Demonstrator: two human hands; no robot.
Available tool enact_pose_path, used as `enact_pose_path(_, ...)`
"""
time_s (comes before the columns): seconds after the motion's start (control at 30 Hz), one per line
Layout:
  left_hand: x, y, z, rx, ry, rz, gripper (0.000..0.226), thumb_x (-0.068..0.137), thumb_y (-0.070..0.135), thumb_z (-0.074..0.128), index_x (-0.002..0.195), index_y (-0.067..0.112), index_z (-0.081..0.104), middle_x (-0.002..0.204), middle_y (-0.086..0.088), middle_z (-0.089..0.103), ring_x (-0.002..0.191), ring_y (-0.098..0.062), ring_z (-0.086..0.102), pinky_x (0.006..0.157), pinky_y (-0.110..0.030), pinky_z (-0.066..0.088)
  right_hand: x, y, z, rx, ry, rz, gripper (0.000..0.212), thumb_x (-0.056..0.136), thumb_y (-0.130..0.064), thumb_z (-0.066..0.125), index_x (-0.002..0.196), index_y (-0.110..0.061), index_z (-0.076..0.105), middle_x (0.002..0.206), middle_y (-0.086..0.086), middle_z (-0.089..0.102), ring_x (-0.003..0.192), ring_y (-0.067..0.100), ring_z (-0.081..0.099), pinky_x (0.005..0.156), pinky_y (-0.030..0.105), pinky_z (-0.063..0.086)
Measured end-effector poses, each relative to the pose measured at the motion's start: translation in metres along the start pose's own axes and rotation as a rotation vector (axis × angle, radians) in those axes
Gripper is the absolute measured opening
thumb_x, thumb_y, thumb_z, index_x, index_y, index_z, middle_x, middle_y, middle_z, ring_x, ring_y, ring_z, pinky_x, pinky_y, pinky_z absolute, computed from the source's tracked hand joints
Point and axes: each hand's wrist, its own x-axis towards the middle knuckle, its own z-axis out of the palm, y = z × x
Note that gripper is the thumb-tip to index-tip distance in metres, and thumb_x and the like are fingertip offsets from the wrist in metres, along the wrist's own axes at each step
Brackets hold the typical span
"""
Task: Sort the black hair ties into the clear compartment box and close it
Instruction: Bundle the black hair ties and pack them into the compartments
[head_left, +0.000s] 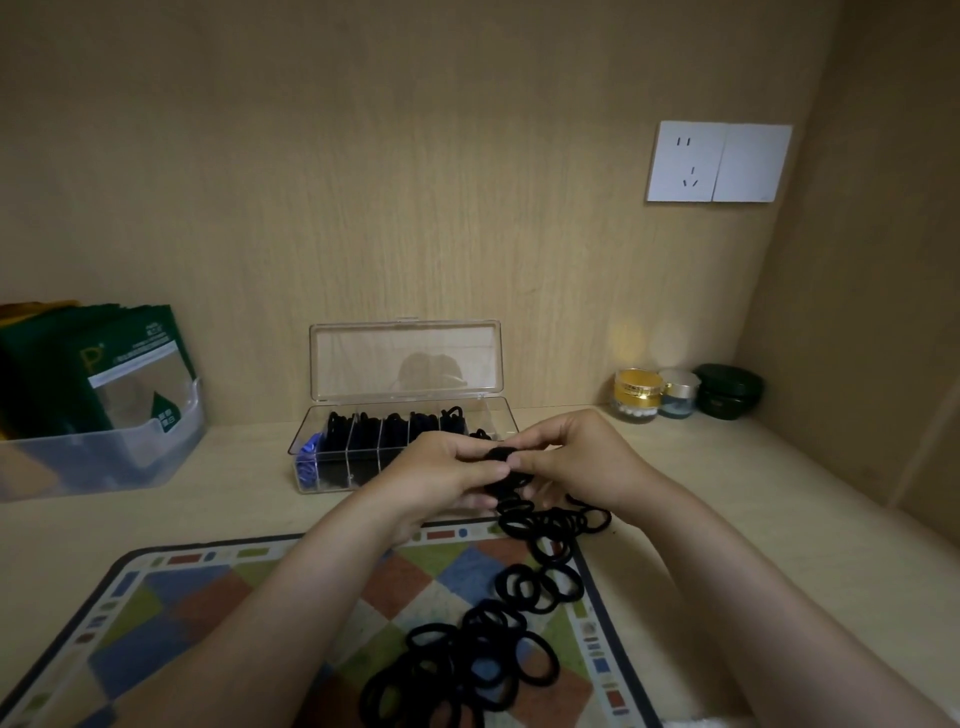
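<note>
Left hand (447, 470): up in front of the box, grip pinched on a small bunch (501, 457) of black ties, thumb on top.
Right hand (576, 457): meeting it from the other side, fingers curled, grip closed on that same bunch.
Bunch: held between both hands, above the far edge of the mat, just in front of the box's right end; loops hang down from it.
Box (511, 415): clear, on the worktop against the back wall, split by dividers into a row of compartments.
Lid (405, 358): wide open, standing upright behind the box.
Box contents: blue pieces (310, 447) in the leftmost compartment; stored ties (363, 423) packed black in the next four; the right end is partly hidden behind the hands, so I cannot tell how full it is.
Loose ties (467, 660): a long black trail, running from below the hands down the right side of the mat to a thick heap near the bottom edge.
Mat (218, 597): checked, many-coloured, lying flat on the worktop (779, 493).
Bin (104, 457): translucent, far left, holding upright green packets (124, 358).
Jars (638, 392): three in the back right corner, one gold-banded, one small and pale, one dark green.
Socket (719, 162): white, on the wall up right.
</note>
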Motion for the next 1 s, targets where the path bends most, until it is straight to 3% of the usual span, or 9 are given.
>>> enact_pose_path(0.1, 0.001, 0.0, -0.003, 0.026, 0.044, 0.005, 0.022, 0.09, 0.008, 0.069, 0.11, 0.015, 0.076, 0.103, -0.006, 0.077, 0.09, -0.019, 0.074, 0.075, -0.023, 0.06, -0.001, -0.001, -0.009, -0.047, 0.018, -0.013, 0.022, 0.092, -0.014, 0.069, 0.114, -0.014, 0.073, 0.085, 0.004, 0.075, 0.064, 0.014, 0.071, 0.054, 0.025, 0.057)
enact_pose_path(0.23, 0.001, 0.001, -0.002, 0.063, 0.069, 0.012, 0.02, 0.088, 0.008, 0.071, 0.105, 0.018, 0.076, 0.102, -0.004, 0.076, 0.089, -0.019, 0.074, 0.074, -0.024, 0.06, 0.004, 0.01, -0.035, -0.443, 0.221, -0.068, 0.014, 0.094, -0.022, 0.066, 0.104, -0.027, 0.073, 0.106, -0.013, 0.069, 0.068, 0.0, 0.066, 0.065, 0.016, 0.05)
enact_pose_path(0.33, 0.002, -0.001, 0.0, 0.088, 0.072, 0.016, 0.021, 0.088, 0.008, 0.072, 0.105, 0.019, 0.074, 0.1, -0.004, 0.077, 0.088, -0.019, 0.075, 0.075, -0.025, 0.06, 0.003, 0.018, -0.046, -0.66, 0.167, -0.036, 0.022, 0.094, -0.016, 0.061, 0.1, -0.033, 0.073, 0.108, -0.016, 0.068, 0.081, -0.007, 0.058, 0.082, 0.022, 0.053)
enact_pose_path(0.5, 0.002, -0.003, 0.002, 0.113, 0.068, 0.025, 0.024, 0.088, 0.007, 0.071, 0.109, 0.019, 0.073, 0.1, -0.002, 0.077, 0.085, -0.016, 0.075, 0.073, -0.023, 0.06, 0.003, 0.022, -0.042, -0.881, -0.01, 0.069, 0.037, 0.089, -0.018, 0.065, 0.124, -0.031, 0.068, 0.123, -0.01, 0.059, 0.109, 0.011, 0.059, 0.093, 0.027, 0.05)
enact_pose_path(0.6, 0.002, -0.003, 0.003, 0.128, 0.082, 0.03, 0.024, 0.089, 0.007, 0.07, 0.11, 0.017, 0.072, 0.099, -0.002, 0.077, 0.079, -0.013, 0.074, 0.072, -0.022, 0.06, 0.009, 0.027, -0.038, -0.884, 0.016, 0.103, 0.033, 0.085, -0.031, 0.073, 0.119, -0.028, 0.071, 0.118, -0.009, 0.062, 0.105, 0.011, 0.059, 0.09, 0.027, 0.05)
enact_pose_path(0.73, 0.002, -0.004, 0.003, 0.157, 0.089, 0.033, 0.025, 0.089, 0.007, 0.07, 0.112, 0.016, 0.073, 0.099, 0.0, 0.077, 0.076, -0.011, 0.074, 0.071, -0.022, 0.06, 0.017, 0.029, -0.034, -0.925, 0.045, 0.08, 0.015, 0.085, -0.028, 0.074, 0.099, -0.026, 0.077, 0.101, -0.007, 0.068, 0.092, 0.013, 0.062, 0.074, 0.026, 0.05)
enact_pose_path(0.83, 0.002, -0.003, 0.004, 0.179, 0.104, 0.047, 0.026, 0.089, 0.008, 0.07, 0.114, 0.016, 0.073, 0.098, 0.001, 0.077, 0.079, -0.015, 0.075, 0.073, -0.024, 0.061, 0.017, 0.028, -0.031, -0.994, 0.01, 0.037, 0.012, 0.089, -0.028, 0.069, 0.098, -0.022, 0.075, 0.1, -0.003, 0.066, 0.089, 0.016, 0.062, 0.077, 0.032, 0.055)
enact_pose_path(1.0, 0.001, 0.0, 0.004, 0.192, 0.163, 0.074, 0.026, 0.088, 0.01, 0.071, 0.114, 0.015, 0.072, 0.098, -0.001, 0.077, 0.095, -0.033, 0.072, 0.082, -0.037, 0.061, 0.009, 0.025, -0.033, -0.697, 0.024, -0.057, 0.01, 0.097, -0.026, 0.06, 0.097, -0.021, 0.069, 0.09, -0.008, 0.063, 0.079, 0.004, 0.056, 0.074, 0.023, 0.046)
